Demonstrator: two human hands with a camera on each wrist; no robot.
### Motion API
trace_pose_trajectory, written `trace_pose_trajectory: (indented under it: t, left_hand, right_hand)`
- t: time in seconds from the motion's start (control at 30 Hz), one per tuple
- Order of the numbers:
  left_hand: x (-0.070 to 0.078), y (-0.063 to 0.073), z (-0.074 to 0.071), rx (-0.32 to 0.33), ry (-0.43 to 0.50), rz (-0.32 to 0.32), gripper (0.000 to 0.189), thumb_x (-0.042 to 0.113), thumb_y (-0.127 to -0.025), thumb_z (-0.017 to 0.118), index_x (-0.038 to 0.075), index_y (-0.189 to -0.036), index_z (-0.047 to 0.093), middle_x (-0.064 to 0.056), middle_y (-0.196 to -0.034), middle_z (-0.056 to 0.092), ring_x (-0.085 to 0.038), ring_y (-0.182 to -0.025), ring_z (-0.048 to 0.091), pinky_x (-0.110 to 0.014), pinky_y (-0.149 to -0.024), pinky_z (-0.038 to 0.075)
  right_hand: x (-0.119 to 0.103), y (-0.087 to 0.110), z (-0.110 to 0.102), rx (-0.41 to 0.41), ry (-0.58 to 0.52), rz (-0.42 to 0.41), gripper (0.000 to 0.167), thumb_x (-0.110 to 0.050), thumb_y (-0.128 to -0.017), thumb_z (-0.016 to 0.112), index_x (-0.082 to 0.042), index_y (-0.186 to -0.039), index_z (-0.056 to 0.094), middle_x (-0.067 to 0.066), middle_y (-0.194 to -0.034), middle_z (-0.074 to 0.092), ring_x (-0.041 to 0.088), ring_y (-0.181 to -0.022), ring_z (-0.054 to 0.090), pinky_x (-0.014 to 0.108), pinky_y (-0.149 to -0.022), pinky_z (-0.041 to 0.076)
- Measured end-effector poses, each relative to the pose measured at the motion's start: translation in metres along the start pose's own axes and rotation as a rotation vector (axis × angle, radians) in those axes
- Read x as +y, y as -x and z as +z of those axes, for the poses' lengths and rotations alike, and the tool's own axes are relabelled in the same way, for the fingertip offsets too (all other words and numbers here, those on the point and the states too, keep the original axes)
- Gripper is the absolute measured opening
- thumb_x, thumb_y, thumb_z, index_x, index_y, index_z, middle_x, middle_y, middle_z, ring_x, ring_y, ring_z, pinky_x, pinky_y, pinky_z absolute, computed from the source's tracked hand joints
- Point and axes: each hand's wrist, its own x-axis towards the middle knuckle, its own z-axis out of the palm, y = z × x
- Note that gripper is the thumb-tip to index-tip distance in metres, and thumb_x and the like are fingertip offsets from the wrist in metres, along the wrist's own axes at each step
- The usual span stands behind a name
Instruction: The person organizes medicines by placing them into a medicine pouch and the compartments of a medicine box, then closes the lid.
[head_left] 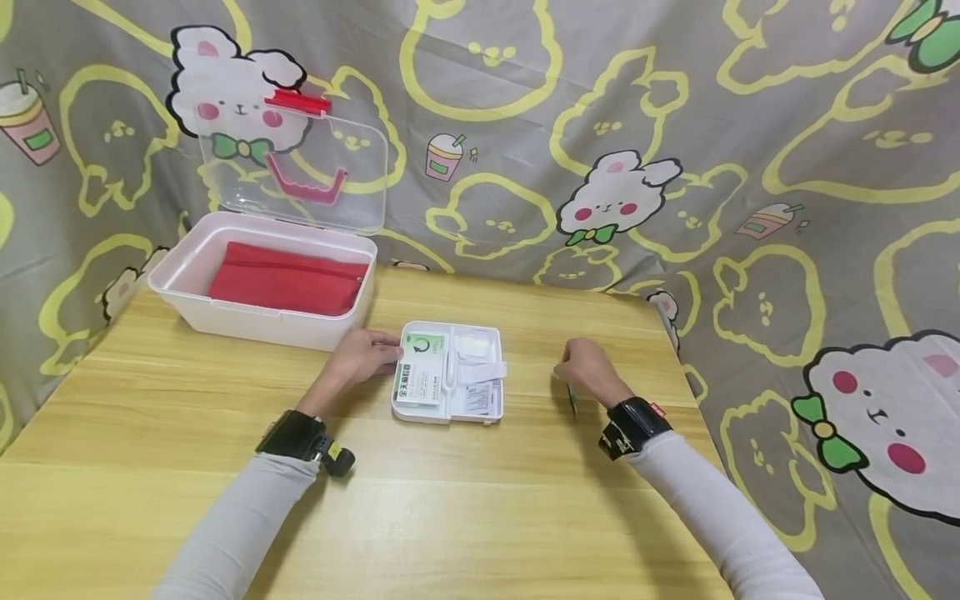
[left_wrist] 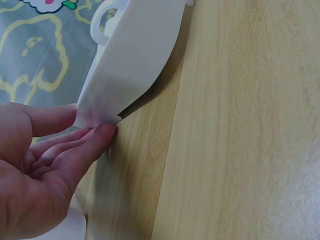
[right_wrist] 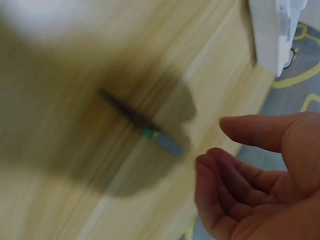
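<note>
An opened white plastic case (head_left: 424, 414) lies on the table. Its left half holds a green-and-white medicine box (head_left: 420, 371), and its right half holds small packets (head_left: 477, 400) under a white strap. At the case's left edge my left hand (head_left: 358, 357) pinches the rim between thumb and fingers, clearest in the left wrist view. To the right of the case, my right hand (head_left: 588, 367) hovers with loosely bent fingers and nothing between them. A slim dark object (right_wrist: 132, 115) with a green spot and greyish end lies on the table beside that hand, blurred; its kind is unclear.
A whitish plastic bin (head_left: 247, 321) stands at the back left, its clear lid (head_left: 352, 179) raised against the curtain. Inside is a red zipped pouch (head_left: 288, 283). A patterned curtain (head_left: 510, 225) hangs behind and beside the wooden table (head_left: 465, 517).
</note>
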Motion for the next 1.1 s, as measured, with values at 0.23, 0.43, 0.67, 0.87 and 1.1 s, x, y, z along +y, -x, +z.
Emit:
trace_pose_trajectory:
  t: [0.23, 0.43, 0.67, 0.87, 1.1]
  left_hand:
    - [0.000, 0.001, 0.000, -0.001, 0.012, -0.008, 0.041, 0.010, -0.098, 0.064, -0.010, -0.133, 0.059, -0.030, -0.134, 0.061, -0.037, -0.114, 0.069, -0.036, -0.092, 0.060]
    - [0.000, 0.001, 0.000, 0.002, 0.007, 0.000, 0.040, 0.010, -0.098, 0.064, -0.010, -0.133, 0.060, -0.030, -0.134, 0.061, -0.037, -0.114, 0.069, -0.036, -0.092, 0.060]
    - [-0.001, 0.001, 0.000, 0.001, 0.008, 0.001, 0.041, 0.010, -0.098, 0.065, -0.010, -0.133, 0.059, -0.030, -0.132, 0.062, -0.037, -0.114, 0.069, -0.036, -0.091, 0.061]
    - [0.000, 0.001, 0.000, -0.001, -0.002, 0.002, 0.041, 0.011, -0.098, 0.064, -0.010, -0.134, 0.059, -0.029, -0.132, 0.063, -0.037, -0.115, 0.069, -0.036, -0.092, 0.060]
    - [0.000, 0.000, 0.000, -0.001, -0.012, -0.005, 0.041, 0.012, -0.098, 0.065, -0.008, -0.133, 0.060, -0.028, -0.134, 0.062, -0.036, -0.115, 0.069, -0.036, -0.092, 0.060]
  right_hand:
    - [0.018, 0.003, 0.005, -0.112, 0.142, 0.062, 0.039, -0.018, -0.079, 0.079, -0.015, -0.057, 0.047, -0.001, -0.060, 0.045, 0.015, -0.058, 0.046, 0.023, -0.052, 0.039]
    - [0.020, 0.004, 0.005, -0.119, 0.160, 0.075, 0.026, -0.007, -0.079, 0.069, -0.012, -0.058, 0.054, 0.003, -0.061, 0.054, 0.016, -0.057, 0.053, 0.023, -0.053, 0.042]
    - [0.017, 0.003, 0.004, -0.121, 0.177, 0.088, 0.013, -0.006, -0.076, 0.067, -0.003, -0.064, 0.067, 0.005, -0.059, 0.061, 0.015, -0.053, 0.055, 0.022, -0.050, 0.043]
    - [0.016, 0.002, 0.005, -0.134, 0.160, 0.085, 0.014, -0.002, -0.077, 0.062, 0.000, -0.065, 0.068, 0.012, -0.058, 0.069, 0.020, -0.050, 0.066, 0.021, -0.051, 0.048]
    - [0.000, -0.007, -0.001, -0.073, 0.158, 0.017, 0.024, -0.001, -0.074, 0.051, -0.002, -0.056, 0.066, 0.009, -0.050, 0.065, 0.021, -0.046, 0.066, 0.020, -0.044, 0.042]
